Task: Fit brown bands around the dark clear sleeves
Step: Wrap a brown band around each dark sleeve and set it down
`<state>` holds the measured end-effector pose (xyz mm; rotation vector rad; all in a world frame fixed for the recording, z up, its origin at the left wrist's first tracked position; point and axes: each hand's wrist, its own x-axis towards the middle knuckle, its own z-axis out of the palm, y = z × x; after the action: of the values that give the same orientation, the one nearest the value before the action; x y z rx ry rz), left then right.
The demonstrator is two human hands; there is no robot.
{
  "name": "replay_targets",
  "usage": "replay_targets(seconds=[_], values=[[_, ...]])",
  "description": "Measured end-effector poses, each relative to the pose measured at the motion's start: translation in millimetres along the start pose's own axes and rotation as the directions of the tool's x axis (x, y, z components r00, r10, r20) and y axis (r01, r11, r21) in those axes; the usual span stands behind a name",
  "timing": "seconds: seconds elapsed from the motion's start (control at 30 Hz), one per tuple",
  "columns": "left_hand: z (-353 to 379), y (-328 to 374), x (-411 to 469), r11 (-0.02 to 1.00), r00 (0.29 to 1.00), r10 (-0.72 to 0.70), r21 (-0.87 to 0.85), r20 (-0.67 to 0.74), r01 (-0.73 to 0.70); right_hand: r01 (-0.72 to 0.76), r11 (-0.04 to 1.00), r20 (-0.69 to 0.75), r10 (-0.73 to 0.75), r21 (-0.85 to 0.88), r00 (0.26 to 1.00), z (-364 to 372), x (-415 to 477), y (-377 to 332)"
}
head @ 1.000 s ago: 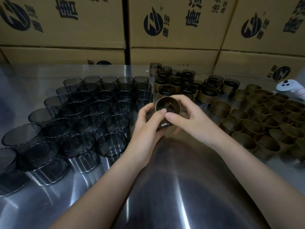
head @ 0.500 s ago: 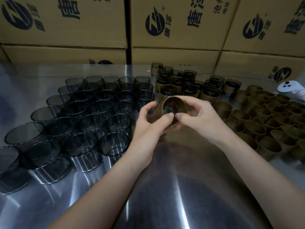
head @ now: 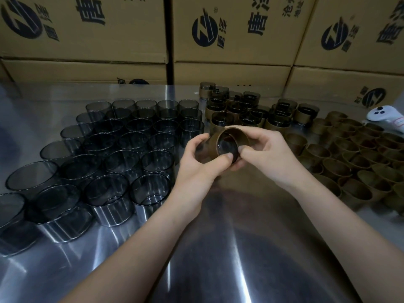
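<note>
Above the middle of the steel table both hands hold one dark clear sleeve (head: 226,145), tipped on its side with its mouth toward me. A brown band (head: 237,133) sits around it. My left hand (head: 201,169) grips the sleeve's far-left end, thumb on the near rim. My right hand (head: 265,156) pinches the band from the right. Several bare dark sleeves (head: 122,149) stand in rows at the left. Several banded sleeves (head: 240,110) stand behind my hands. Loose brown bands (head: 358,158) crowd the right side.
The steel table (head: 218,248) stretches toward me below my forearms. Stacked cardboard boxes (head: 236,40) wall off the back. A white handheld controller (head: 387,117) lies at the far right edge beside the bands.
The held sleeve has tipped from mouth-up onto its side, its opening turned toward me. Both hands shifted slightly right and up with it.
</note>
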<state>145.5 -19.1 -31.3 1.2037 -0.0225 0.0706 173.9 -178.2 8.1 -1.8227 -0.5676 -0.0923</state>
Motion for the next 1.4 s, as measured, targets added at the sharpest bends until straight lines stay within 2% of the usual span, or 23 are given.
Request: replay_targets(seconds=[0.17, 0.4, 0.5, 0.6, 0.7, 0.87, 1.4], values=[[0.6, 0.6, -1.9, 0.999, 1.0, 0.005, 0.042, -0.004, -0.005, 0.013, 1.0, -0.005, -0.013, -0.02, 1.0, 0.6, 0.1, -1.3], [3.8, 4.0, -4.8, 1.0, 0.999, -0.003, -0.021, 0.034, 0.004, 0.028, 0.999, 0.008, -0.028, 0.025, 1.0, -0.5, -0.7, -3.9], [2.2, 5.9, -5.1, 1.0, 0.999, 0.006, 0.005, 0.045, -0.006, 0.007, 0.999, 0.001, -0.007, 0.052, 1.0, 1.9, -0.8, -4.9], [2.8, 6.5, -6.5, 0.999, 0.997, -0.003, 0.04, 0.071, 0.0, -0.002, 1.0, -0.043, 0.002, 0.009, 0.999, 5.1, -0.6, -5.6], [4.7, 7.6, -7.8, 1.0, 0.997, -0.025, 0.022, 0.074, 0.023, -0.08, 0.997, -0.026, 0.079, -0.023, 0.996, 7.1, 0.9, -4.4], [6.0, 9.7, -9.9, 0.994, 0.996, -0.076, -0.073, 0.038, 0.078, -0.211, 0.977, 0.083, 0.208, 0.033, 0.975, 7.0, 0.9, -4.0], [5.5, 11.7, -12.1, 0.987, 0.994, -0.067, -0.139, 0.092, 0.079, -0.235, 0.947, 0.002, 0.24, 0.22, 0.971, 6.7, -0.4, -2.8]])
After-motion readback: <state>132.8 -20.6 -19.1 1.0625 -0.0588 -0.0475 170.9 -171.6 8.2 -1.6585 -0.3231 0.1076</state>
